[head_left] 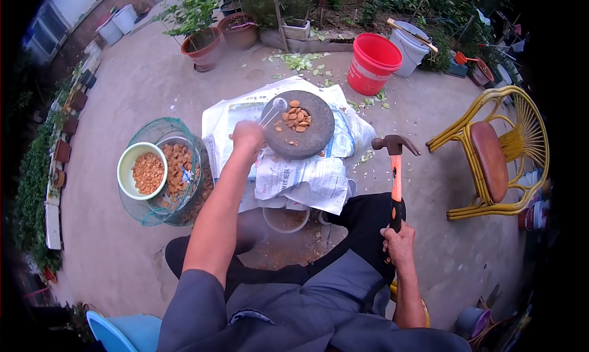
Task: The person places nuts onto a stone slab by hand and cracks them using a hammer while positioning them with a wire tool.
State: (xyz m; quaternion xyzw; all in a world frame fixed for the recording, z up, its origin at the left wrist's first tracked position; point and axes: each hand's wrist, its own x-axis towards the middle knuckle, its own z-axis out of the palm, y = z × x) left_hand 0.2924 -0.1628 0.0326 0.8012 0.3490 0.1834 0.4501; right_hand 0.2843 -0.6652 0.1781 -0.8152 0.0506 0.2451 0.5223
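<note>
My left hand (247, 135) is closed around the handle of a thin metal tool with two prongs and a rounded end (279, 104), perhaps tongs. Its end hovers over or rests on a round dark stone slab (316, 137); I cannot tell which. Several brown almond-like nuts or shell pieces (297, 116) lie on the slab. White printed sheets (300, 180) spread under and around the stone. In my right hand (400, 241) a claw hammer (396, 177) is gripped by its black and orange handle, head up, apart from the stone, above my right knee.
At the left, a pale green bowl (124, 179) of small brown kernels sits on a green mesh basket (138, 212) beside a metal basin of larger brown pieces. A white bowl (285, 230) is between my legs. Red bucket (374, 64), white bucket (410, 48) and cane chair (491, 162) stand farther out.
</note>
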